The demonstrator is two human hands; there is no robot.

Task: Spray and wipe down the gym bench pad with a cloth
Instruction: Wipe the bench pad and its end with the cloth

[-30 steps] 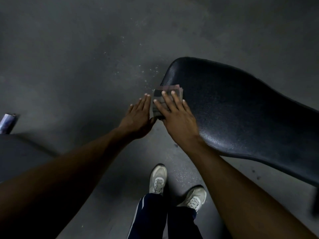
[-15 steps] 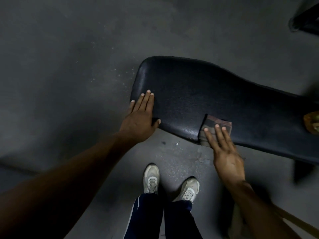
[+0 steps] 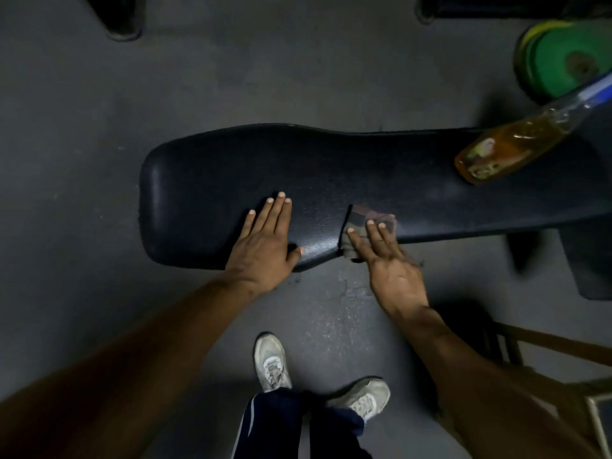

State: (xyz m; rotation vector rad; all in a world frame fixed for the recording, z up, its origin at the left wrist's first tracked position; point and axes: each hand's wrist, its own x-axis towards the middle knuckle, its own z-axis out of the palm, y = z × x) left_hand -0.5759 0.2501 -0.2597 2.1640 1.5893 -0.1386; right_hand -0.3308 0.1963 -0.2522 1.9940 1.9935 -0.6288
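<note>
Bench pad (image 3: 331, 167): black, textured (faint sheen), flat.

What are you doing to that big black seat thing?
A person is cleaning a gym bench pad. The right hand presses a cloth flat against the pad's near edge to wipe it. The left hand lies flat on the pad beside it, empty, steadying things. A spray bottle with amber liquid lies on the far right of the pad, untouched.
</note>
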